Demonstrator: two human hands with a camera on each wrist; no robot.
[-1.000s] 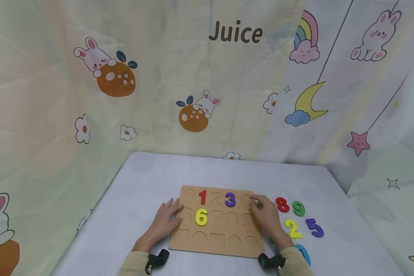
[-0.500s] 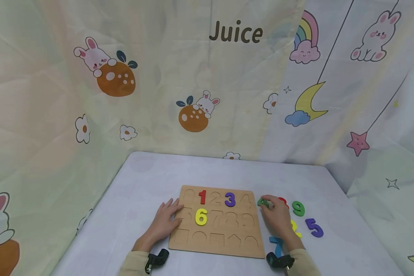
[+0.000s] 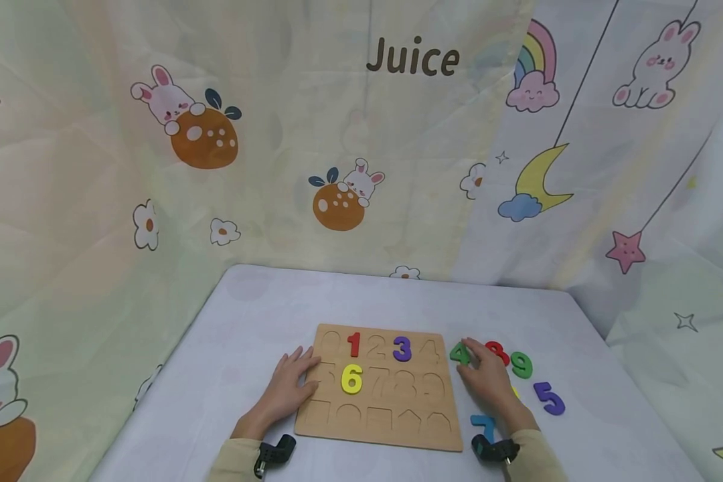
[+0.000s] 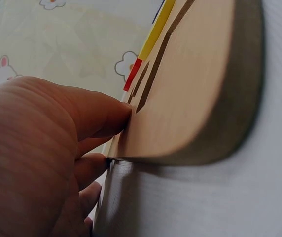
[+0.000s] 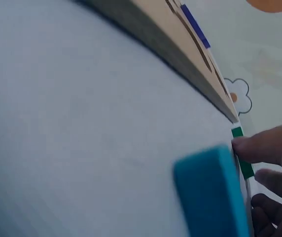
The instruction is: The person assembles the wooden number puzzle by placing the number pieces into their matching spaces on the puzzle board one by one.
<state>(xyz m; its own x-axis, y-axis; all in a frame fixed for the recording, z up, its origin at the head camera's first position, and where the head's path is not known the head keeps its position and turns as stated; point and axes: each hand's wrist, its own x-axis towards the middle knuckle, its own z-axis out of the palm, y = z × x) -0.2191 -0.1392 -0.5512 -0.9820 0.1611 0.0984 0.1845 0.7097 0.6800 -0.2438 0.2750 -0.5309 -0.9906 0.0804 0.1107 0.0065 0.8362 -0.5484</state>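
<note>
A wooden number puzzle board (image 3: 391, 428) lies on the white table, holding a red 1 (image 3: 353, 345), a purple 3 (image 3: 402, 349) and a yellow 6 (image 3: 351, 379). My left hand (image 3: 286, 385) rests at its left edge, thumb on top in the left wrist view. Just off the board's right edge is a green number 4 (image 3: 458, 353). My right hand (image 3: 488, 378) has thumb and fingertips at the right side of this piece, pinching it near the table. In the right wrist view, the thumb overlaps the green 4 (image 5: 246, 170).
Right of the board lie a red 8 (image 3: 496, 351), a green 9 (image 3: 521, 365), a purple 5 (image 3: 549, 398) and a blue 7 (image 3: 483, 424). A yellow piece (image 3: 515, 393) is mostly hidden behind my right hand. A printed cloth (image 3: 277, 134) hangs behind the table.
My right hand has moved right, from over the board's right edge to the green 4, uncovering the board's right side and the blue 7. The left hand has stayed put.
</note>
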